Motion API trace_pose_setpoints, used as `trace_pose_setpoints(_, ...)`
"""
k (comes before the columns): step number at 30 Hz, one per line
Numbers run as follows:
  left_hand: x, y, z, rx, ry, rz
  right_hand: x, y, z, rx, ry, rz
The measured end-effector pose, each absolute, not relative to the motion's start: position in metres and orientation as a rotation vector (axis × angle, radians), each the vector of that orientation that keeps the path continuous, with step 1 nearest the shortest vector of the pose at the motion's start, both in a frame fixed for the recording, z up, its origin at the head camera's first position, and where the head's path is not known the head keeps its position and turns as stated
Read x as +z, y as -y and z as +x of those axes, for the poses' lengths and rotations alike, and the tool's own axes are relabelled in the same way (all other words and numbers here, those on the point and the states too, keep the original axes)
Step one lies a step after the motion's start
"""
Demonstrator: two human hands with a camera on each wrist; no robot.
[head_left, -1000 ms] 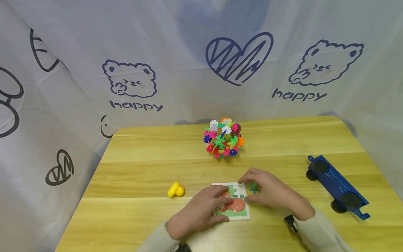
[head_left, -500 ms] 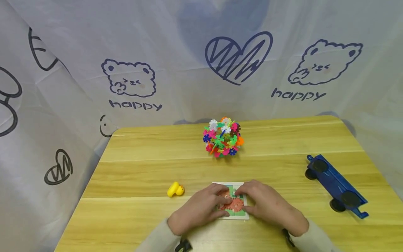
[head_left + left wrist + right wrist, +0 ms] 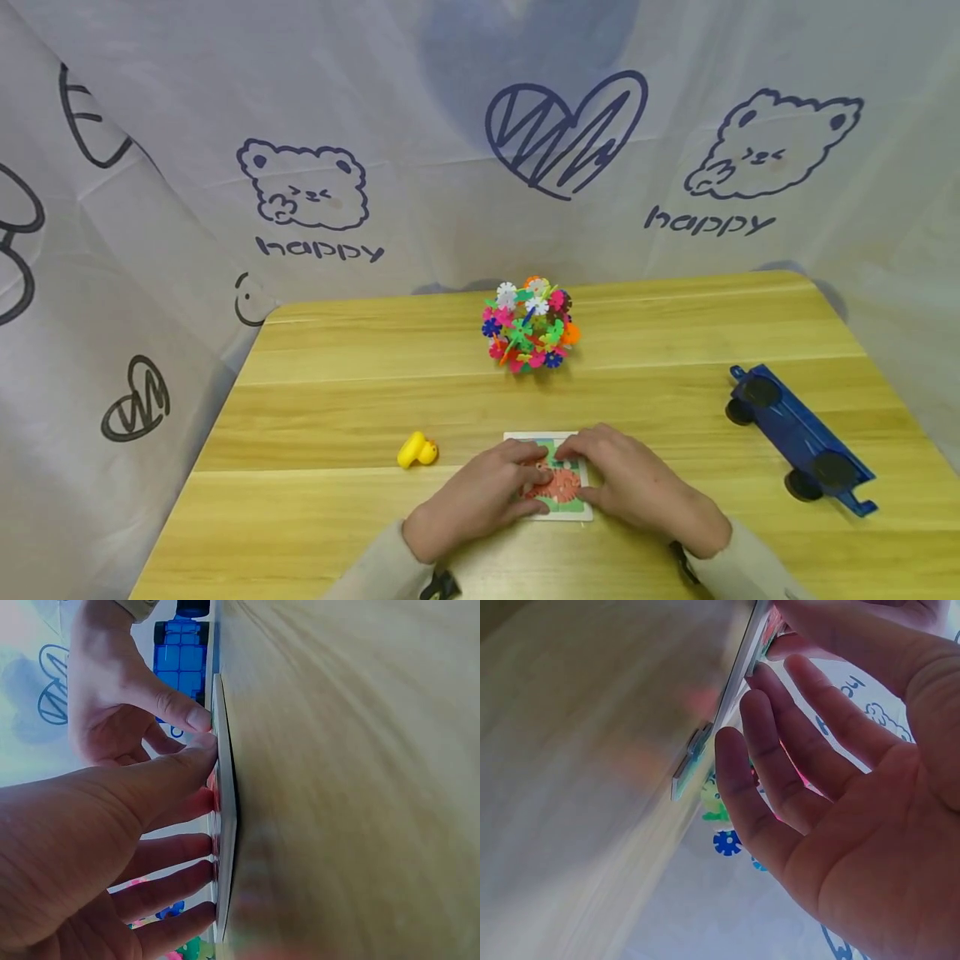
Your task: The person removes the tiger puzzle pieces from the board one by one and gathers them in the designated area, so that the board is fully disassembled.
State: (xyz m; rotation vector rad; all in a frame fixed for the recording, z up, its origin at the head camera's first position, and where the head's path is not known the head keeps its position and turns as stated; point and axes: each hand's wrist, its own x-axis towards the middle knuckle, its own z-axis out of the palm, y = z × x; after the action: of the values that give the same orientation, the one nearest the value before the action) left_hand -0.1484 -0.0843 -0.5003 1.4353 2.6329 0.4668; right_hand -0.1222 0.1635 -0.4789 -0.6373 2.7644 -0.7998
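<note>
A small white-framed puzzle with a reddish animal on green [image 3: 562, 486] lies flat near the table's front. From its left side my left hand [image 3: 480, 496] rests on it, thumb and fingertips on its surface, as the left wrist view also shows. My right hand [image 3: 641, 483] touches the puzzle's upper right part with the index finger, thumb at the right edge. In the right wrist view this hand [image 3: 855, 810] has loosely bent fingers, a small piece [image 3: 754, 669] by one fingertip. Another loose piece [image 3: 684, 769] lies on the table beside the board, hidden by the hand in the head view.
A yellow toy duck [image 3: 416, 450] lies left of the puzzle. Behind the puzzle stands a ball of colourful flower-shaped pieces [image 3: 531, 327]. A blue toy vehicle [image 3: 802, 437] lies at the right, wheels showing. White printed cloth [image 3: 450, 200] hangs behind the table.
My right hand has moved left from beside the puzzle onto its upper right part, where a white gap showed earlier. The left hand has stayed nearly still.
</note>
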Motion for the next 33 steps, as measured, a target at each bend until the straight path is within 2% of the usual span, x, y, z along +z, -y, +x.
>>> trace_pose_setpoints(23, -0.498, 0.083, -0.146, 0.494, -2.651, 1.404, -0.481, -0.168, -0.131, -1.114, -2.670, -0.685)
trace_pose_setpoints(33, -0.498, 0.083, -0.146, 0.492, -2.654, 1.399, -0.469, -0.197, -0.140, -1.229, -2.698, -0.595)
